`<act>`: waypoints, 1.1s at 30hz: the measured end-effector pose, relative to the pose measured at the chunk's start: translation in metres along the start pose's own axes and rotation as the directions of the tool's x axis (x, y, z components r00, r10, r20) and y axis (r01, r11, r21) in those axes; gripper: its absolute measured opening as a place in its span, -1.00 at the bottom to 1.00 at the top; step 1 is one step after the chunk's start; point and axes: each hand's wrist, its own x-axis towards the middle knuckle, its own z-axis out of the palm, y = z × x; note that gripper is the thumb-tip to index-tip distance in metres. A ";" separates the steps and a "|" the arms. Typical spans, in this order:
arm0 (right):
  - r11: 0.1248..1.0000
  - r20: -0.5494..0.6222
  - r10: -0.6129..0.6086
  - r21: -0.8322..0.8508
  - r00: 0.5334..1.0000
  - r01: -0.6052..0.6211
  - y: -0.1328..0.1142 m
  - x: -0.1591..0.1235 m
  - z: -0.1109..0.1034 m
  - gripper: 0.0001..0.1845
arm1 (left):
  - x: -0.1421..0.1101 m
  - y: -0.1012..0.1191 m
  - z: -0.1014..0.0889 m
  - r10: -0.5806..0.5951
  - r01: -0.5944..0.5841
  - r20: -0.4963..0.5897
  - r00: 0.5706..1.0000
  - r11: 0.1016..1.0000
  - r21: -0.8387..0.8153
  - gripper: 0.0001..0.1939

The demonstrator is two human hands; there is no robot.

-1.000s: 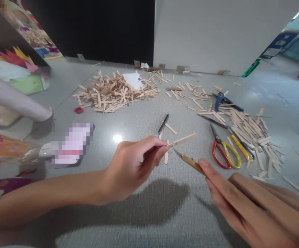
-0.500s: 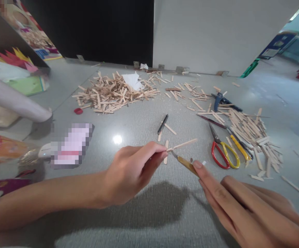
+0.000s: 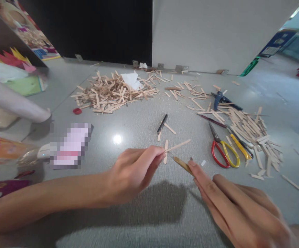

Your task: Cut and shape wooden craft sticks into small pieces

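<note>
Grey textured tabletop [image 3: 108, 127], backed by upright black and white panels; loose heap of pale flat wooden sticks [image 3: 113, 91] at far left-centre. Left hand [image 3: 136, 168]: thumb and fingers pinch one end of a thin pale wooden stick [image 3: 179, 145], its free end angled up to the right, above the table. Right hand [image 3: 232, 203]: fingers grip a slim brass-coloured knife [image 3: 182, 165], blade tip close to the pinched end; contact cannot be told. Red-and-yellow-handled scissors [image 3: 217, 141] lie beyond the right hand, beside more cut sticks [image 3: 244, 124].
</note>
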 end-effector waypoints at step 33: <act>0.978 0.125 -0.003 -0.207 0.992 0.029 0.000 0.015 0.007 -0.32 | 0.007 -0.015 0.014 -0.106 0.188 0.336 0.936 0.957 -0.219 -0.68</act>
